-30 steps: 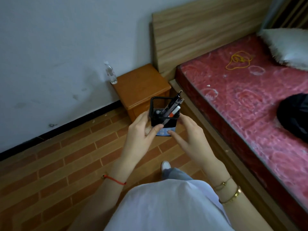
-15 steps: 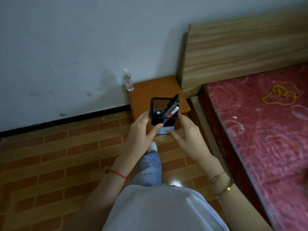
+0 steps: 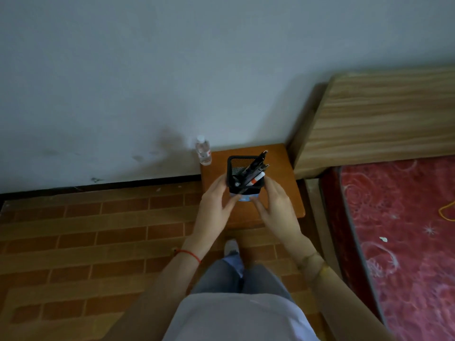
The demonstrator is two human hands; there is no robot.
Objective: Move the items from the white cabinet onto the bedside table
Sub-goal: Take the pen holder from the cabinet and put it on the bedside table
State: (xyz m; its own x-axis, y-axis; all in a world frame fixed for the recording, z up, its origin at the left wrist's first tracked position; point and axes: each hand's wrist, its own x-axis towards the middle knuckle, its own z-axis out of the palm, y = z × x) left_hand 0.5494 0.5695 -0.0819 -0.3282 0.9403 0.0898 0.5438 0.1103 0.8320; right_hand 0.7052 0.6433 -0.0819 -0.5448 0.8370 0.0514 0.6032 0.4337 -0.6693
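Both hands share the grip: the left hand presses the left side of the black mesh pen holder and the right hand its right side, fingers curled round it, thumbs meeting low on the front over a pale blue label. Several pens lean toward its right rim. It is held upright over the orange wooden desk; whether its base touches the top cannot be told. A small clear bottle stands at the desk's back-left corner by the wall, and a bed with a red mattress lies to the right
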